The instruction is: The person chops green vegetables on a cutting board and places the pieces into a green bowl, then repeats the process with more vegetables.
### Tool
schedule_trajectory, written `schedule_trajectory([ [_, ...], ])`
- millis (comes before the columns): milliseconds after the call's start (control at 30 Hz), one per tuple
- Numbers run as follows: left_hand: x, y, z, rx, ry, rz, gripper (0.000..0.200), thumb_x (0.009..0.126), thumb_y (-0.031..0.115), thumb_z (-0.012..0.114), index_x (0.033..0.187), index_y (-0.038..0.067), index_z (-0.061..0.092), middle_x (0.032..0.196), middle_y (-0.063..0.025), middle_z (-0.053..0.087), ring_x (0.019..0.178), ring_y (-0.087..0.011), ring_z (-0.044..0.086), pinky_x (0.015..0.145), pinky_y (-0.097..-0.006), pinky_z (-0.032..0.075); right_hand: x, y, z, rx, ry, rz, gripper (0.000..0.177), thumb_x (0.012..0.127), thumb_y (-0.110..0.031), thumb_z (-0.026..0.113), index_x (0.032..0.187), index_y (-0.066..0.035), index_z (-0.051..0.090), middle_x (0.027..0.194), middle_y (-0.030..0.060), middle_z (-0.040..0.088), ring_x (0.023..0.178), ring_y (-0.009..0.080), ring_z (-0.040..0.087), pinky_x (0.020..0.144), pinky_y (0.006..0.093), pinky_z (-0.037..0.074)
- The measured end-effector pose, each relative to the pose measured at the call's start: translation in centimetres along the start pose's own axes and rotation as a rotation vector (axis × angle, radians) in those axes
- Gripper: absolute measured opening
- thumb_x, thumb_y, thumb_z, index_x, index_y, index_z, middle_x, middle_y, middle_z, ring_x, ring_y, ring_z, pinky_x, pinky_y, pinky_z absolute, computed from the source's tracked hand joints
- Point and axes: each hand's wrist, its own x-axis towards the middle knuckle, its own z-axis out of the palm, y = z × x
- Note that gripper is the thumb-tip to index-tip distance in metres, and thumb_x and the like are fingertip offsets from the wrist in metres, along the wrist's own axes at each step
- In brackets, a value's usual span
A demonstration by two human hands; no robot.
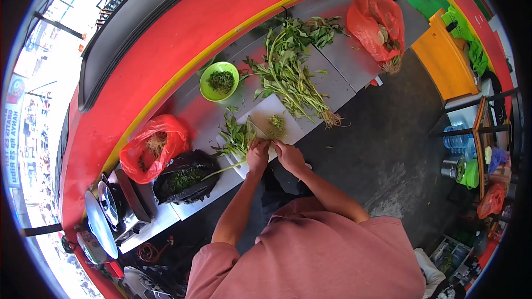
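Nearest is the person's pink shirt (310, 249), with both bare forearms reaching over the near edge of the grey counter (166, 216). The left hand (257, 156) and right hand (289, 156) come together at the near edge of a pale cutting board (291, 127), fingers bent inward and tips close to each other — whether either grip is closed on a bit of green is too small to tell. Just beyond the fingers, a small heap of chopped greens (276, 126) lies on the board. Beside the board, on the left, is a leafy bunch (235, 137); farther left sit an open black bag (191, 181) of cut greens and a red bag (145, 158) with roots inside. Past the board, long leafy stems (285, 77) spread over the counter, their roots toward its near edge. A green bowl (210, 93) of chopped leaves stands left of them — another red bag (372, 22) lies at the right. Farthest, beyond the red wall (244, 5), are stacked dark trays (133, 27).
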Motion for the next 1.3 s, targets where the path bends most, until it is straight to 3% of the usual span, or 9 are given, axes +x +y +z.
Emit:
schedule_trajectory([
  [67, 0.1, -0.2, 0.1, -0.007, 0.003, 0.004, 0.010, 0.084, 0.008, 0.072, 0.094, 0.009, 0.076, 0.092, -0.0072, 0.069, 0.091, -0.0318, 0.066, 0.078, -0.0425, 0.054, -0.2, -0.4, -0.7, -0.021, -0.102, 0.091, 0.031, 0.103, -0.030, 0.052, 0.131, -0.019, 0.061, 0.080, 0.0216, 0.070, 0.075, 0.0448, 0.068, 0.066, 0.0563, 0.055],
  [167, 0.1, 0.2, -0.3, -0.043, 0.017, -0.021, 0.009, 0.083, 0.004, 0.071, 0.090, 0.006, 0.075, 0.092, -0.0097, 0.070, 0.092, -0.0331, 0.066, 0.080, -0.0425, 0.053, -1.5, 1.0, -0.1, -0.038, -0.048, 0.047, 0.034, 0.104, -0.035, 0.050, 0.132, -0.020, 0.061, 0.079, 0.0205, 0.071, 0.071, 0.0439, 0.069, 0.063, 0.0545, 0.057],
  [467, -0.3, -0.2, 0.2, -0.004, -0.009, 0.018, 0.010, 0.085, 0.007, 0.071, 0.094, 0.007, 0.075, 0.095, -0.0082, 0.068, 0.094, -0.0328, 0.064, 0.083, -0.0427, 0.051, -0.7, 0.7, -0.7, -0.190, -0.018, -0.032, 0.032, 0.103, -0.031, 0.054, 0.131, -0.019, 0.061, 0.077, 0.0183, 0.070, 0.067, 0.0387, 0.068, 0.058, 0.0514, 0.055],
  [767, 0.4, 0.1, 0.2, -0.006, -0.003, 0.001, 0.011, 0.086, 0.008, 0.070, 0.096, 0.008, 0.075, 0.096, -0.0087, 0.071, 0.092, -0.0326, 0.066, 0.081, -0.0426, 0.053, -0.4, 0.3, -1.8, 0.013, -0.027, 0.127, 0.035, 0.105, -0.036, 0.049, 0.129, -0.015, 0.064, 0.082, 0.0230, 0.071, 0.077, 0.0450, 0.068, 0.068, 0.0555, 0.055],
  [1100, 0.6, -0.3, 0.5, -0.049, -0.010, 0.011, 0.012, 0.085, 0.007, 0.070, 0.095, 0.008, 0.075, 0.095, -0.0076, 0.070, 0.092, -0.0321, 0.066, 0.080, -0.0425, 0.054, -2.0, 0.8, -1.4, 0.113, -0.030, 0.124, 0.032, 0.103, -0.032, 0.054, 0.127, -0.013, 0.066, 0.082, 0.0241, 0.070, 0.079, 0.0447, 0.068, 0.068, 0.0534, 0.055],
  [1200, 0.7, 0.0, 0.3, -0.051, -0.010, 0.013, 0.012, 0.084, 0.006, 0.070, 0.095, 0.008, 0.075, 0.095, -0.0076, 0.069, 0.092, -0.0321, 0.065, 0.082, -0.0425, 0.053, -2.0, 0.9, -1.1, 0.117, -0.032, 0.106, 0.032, 0.104, -0.032, 0.052, 0.130, -0.016, 0.063, 0.080, 0.0228, 0.070, 0.079, 0.0462, 0.067, 0.068, 0.0574, 0.054],
  [1300, 0.4, 0.2, -0.1, -0.054, -0.011, 0.030, 0.014, 0.084, 0.004, 0.070, 0.096, 0.008, 0.075, 0.094, -0.0077, 0.069, 0.092, -0.0325, 0.064, 0.082, -0.0426, 0.052, -1.6, 0.9, -0.7, 0.011, -0.068, 0.086, 0.032, 0.104, -0.031, 0.052, 0.130, -0.017, 0.061, 0.080, 0.0210, 0.070, 0.077, 0.0450, 0.068, 0.067, 0.0569, 0.054],
])
